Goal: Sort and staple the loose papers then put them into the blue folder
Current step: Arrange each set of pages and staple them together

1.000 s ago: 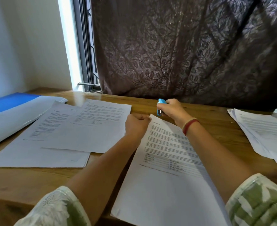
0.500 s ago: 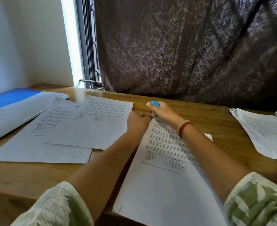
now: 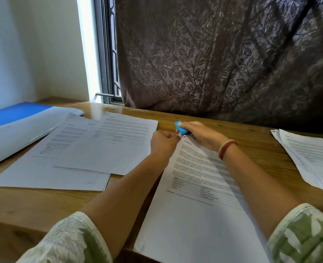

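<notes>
A printed paper set [image 3: 198, 204] lies in front of me on the wooden table [image 3: 42, 202]. My left hand [image 3: 163, 142] pinches its top left corner. My right hand [image 3: 202, 134] grips a small blue stapler [image 3: 180, 127] whose metal jaw sits at that same corner. Other printed sheets [image 3: 92, 149] lie overlapped to the left. The blue folder [image 3: 14, 114] lies open at the far left, with a white sheet [image 3: 18, 135] covering most of it.
A second pile of papers [image 3: 308, 158] sits at the right edge of the table. A dark patterned curtain [image 3: 223, 63] hangs behind the table, with a window frame [image 3: 107, 73] to its left. The table's front edge runs below the left sheets.
My right hand drew the stapler back from the table's far edge onto the paper's top left corner. My left hand has stayed on that corner.
</notes>
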Tool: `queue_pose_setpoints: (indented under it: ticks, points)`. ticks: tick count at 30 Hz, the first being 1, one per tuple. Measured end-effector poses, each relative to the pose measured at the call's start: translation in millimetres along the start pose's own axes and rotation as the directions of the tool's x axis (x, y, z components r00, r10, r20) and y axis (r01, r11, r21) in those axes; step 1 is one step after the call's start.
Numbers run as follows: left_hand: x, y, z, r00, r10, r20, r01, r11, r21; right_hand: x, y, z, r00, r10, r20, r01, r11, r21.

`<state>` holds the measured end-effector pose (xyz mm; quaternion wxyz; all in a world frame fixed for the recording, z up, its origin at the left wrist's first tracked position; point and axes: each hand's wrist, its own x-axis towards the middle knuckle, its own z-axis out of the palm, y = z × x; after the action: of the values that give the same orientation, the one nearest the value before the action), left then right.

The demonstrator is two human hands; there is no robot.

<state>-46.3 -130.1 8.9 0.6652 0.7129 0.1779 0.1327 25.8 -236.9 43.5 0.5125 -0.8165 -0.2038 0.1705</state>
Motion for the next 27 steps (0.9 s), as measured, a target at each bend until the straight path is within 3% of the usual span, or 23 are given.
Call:
queue_pose_setpoints:
  ticks: [11,17,27]
  points:
    - [0.0,-0.5,2.9,1.000,-0.011,0.005,0.011,1.000,0.027,-6.2,6.8,-29.6,0.977,0.112,0.180,-0.132,0.986,0.106]
    - [2.1,-0.2,2.3,0.999,-0.039,-0.029,0.039,0.999,-0.002,-6.8,-2.2,-17.9,0.992,0.119,0.040,-0.121,0.991,0.061]
    - [-0.2,-1.5,1.2,0.999,-0.001,-0.045,-0.001,0.999,-0.048,-3.5,-1.2,-9.0,0.996,0.087,-0.018,-0.084,0.988,0.131]
